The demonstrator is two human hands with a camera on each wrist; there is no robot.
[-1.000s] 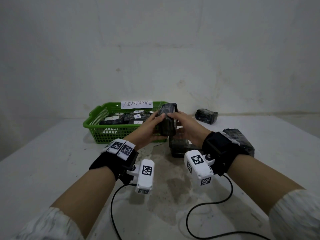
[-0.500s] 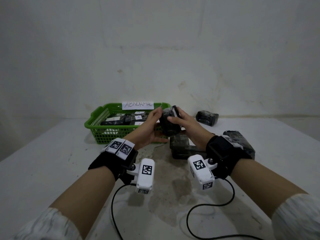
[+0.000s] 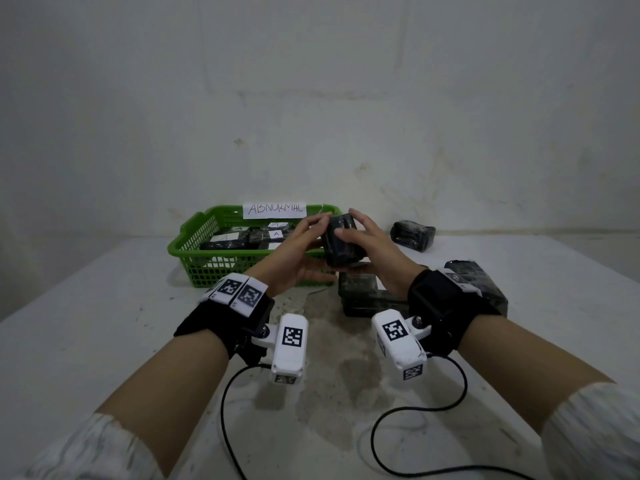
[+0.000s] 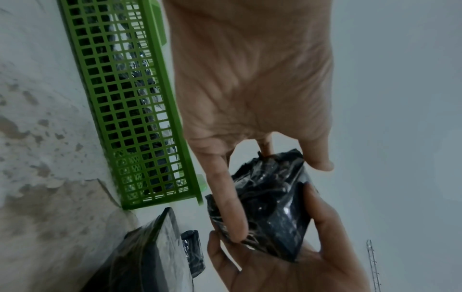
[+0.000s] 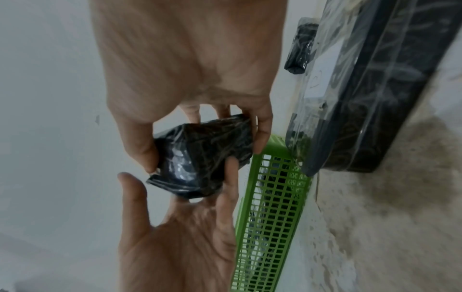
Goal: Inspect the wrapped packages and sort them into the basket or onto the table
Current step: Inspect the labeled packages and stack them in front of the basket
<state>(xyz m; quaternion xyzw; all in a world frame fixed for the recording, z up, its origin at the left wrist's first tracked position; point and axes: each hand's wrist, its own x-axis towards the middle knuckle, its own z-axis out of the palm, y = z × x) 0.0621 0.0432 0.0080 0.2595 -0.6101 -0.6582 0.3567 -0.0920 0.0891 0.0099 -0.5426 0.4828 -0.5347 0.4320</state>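
A small black package wrapped in plastic film [image 3: 341, 241] is held between both hands above the table, just right of the green basket [image 3: 194, 251]. My left hand [image 3: 313, 237] pinches its left side, with a finger along its face [image 4: 230, 207] and the thumb on the far edge. My right hand [image 3: 355, 226] grips the right side, thumb on the near face and fingers curled over the top [image 5: 262, 126]. The basket bears an "ABNORMAL" label [image 3: 274, 209] and holds several black packages with white tags [image 3: 242, 237].
A larger wrapped package [image 3: 360, 296] lies on the table under my hands and another [image 3: 481, 282] lies behind my right wrist. A small black package [image 3: 412, 235] sits by the wall at the far right. Cables [image 3: 228, 410] trail over the stained near tabletop.
Both hands have turned the small package in place, from standing edge-on to showing a broader face. The grips shifted round it; nothing else moved.
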